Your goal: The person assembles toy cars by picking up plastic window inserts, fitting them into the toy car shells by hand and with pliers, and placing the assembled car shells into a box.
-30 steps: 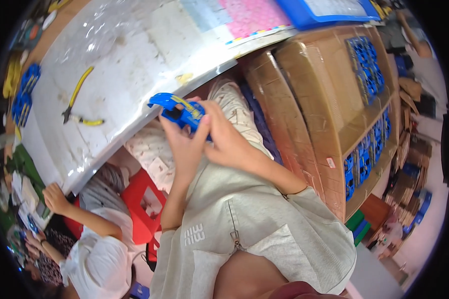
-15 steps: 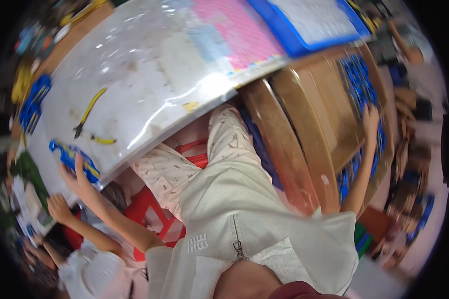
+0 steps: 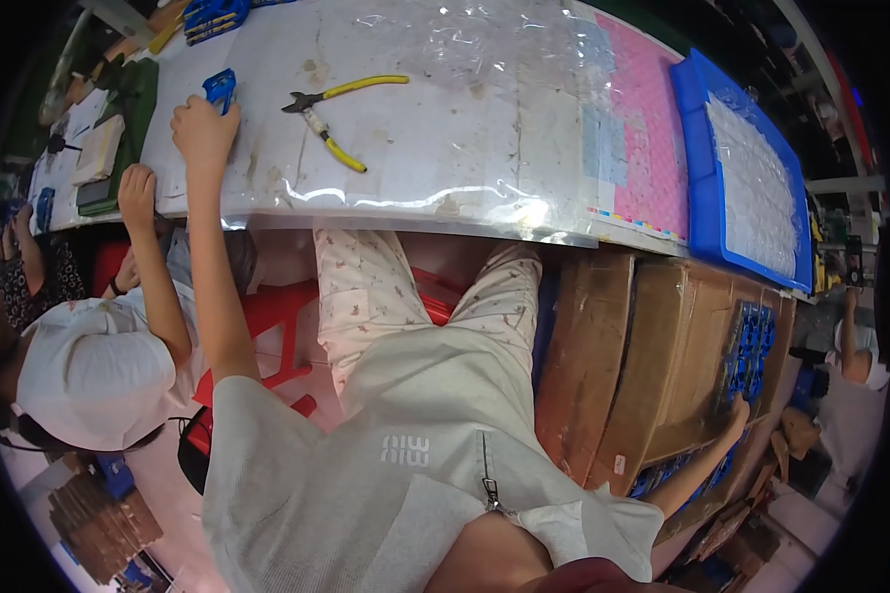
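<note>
At the far left of the table, my left hand (image 3: 206, 130) is closed round a blue plastic part (image 3: 221, 87), which pokes out past the fingers. My right hand (image 3: 739, 413) reaches down into an open cardboard box (image 3: 653, 371) at my right side. Its fingertips are at the lower end of a stack of blue parts (image 3: 752, 341), too small to show what they grip. Pliers with yellow handles (image 3: 351, 87) lie spread on the tabletop, right of my left hand.
A blue tray (image 3: 704, 188) holding clear plastic stands at the table's right end, beside a pink sheet (image 3: 648, 128). More blue parts (image 3: 216, 18) lie at the far left. Another person's hand (image 3: 136, 193) rests at the table edge close to my left forearm. Red stools (image 3: 277, 321) stand below.
The view has swung round to the left. My left hand, with the blue part, is farther in over the table. My right hand remains in the box, lower along the blue parts.
</note>
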A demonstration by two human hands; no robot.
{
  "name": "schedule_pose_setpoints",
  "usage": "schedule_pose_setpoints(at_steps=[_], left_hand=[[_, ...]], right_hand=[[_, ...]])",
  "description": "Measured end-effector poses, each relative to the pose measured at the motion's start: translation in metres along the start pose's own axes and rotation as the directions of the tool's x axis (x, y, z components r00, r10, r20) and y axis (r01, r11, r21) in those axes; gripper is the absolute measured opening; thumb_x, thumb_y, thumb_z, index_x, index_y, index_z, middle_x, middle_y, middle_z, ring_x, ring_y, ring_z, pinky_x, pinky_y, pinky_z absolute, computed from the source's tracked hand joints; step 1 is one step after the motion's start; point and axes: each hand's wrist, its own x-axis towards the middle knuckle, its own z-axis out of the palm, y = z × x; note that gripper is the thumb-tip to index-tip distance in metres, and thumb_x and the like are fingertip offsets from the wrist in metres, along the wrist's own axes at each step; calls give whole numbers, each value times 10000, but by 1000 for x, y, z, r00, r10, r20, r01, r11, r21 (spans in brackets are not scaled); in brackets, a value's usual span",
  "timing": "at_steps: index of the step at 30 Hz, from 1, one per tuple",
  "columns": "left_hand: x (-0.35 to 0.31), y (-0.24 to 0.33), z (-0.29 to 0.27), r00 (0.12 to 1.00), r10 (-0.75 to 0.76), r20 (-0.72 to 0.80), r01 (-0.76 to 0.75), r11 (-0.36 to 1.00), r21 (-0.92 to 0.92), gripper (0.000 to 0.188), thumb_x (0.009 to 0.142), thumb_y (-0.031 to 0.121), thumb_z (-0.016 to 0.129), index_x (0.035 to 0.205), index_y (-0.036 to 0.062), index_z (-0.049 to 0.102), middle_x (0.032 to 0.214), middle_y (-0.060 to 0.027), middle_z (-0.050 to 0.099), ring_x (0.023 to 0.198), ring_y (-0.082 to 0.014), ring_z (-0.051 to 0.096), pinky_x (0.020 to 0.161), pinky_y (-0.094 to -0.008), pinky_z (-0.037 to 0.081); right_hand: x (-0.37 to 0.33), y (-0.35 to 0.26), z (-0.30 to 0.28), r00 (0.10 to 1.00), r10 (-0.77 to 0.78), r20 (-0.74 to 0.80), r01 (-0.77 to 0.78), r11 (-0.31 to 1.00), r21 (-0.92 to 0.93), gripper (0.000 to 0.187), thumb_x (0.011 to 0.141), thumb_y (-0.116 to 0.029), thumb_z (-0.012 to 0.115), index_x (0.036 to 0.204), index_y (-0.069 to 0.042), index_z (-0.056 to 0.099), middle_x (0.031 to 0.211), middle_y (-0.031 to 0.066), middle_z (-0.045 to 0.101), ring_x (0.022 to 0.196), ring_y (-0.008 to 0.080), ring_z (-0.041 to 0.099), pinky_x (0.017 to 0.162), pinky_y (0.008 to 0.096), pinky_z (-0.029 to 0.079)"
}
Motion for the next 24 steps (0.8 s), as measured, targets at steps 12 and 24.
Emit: schedule_pose_setpoints(at_steps=[12,24], left_hand=[[8,137,16,748,557,-360,-662,587,-467,249,718,105,595,962,54,583,964,-118,564,932,-297,505,819,-360,415],[24,163,57,778,563,-279,-627,664,-407,312,739,298,599,973,92,594,930,-81,597,917,-265,531,794,-381,392]], right_hand=[[-38,-23,-44,988,-113,-101,120,991,65,472,768,-370,560,856,93,557,809,234,584,770,342,552,719,406,415],[-34,-27,-91,965,-179,-190,206,970,129,503,751,-379,642,836,103,525,784,199,581,700,312,539,673,396,421]])
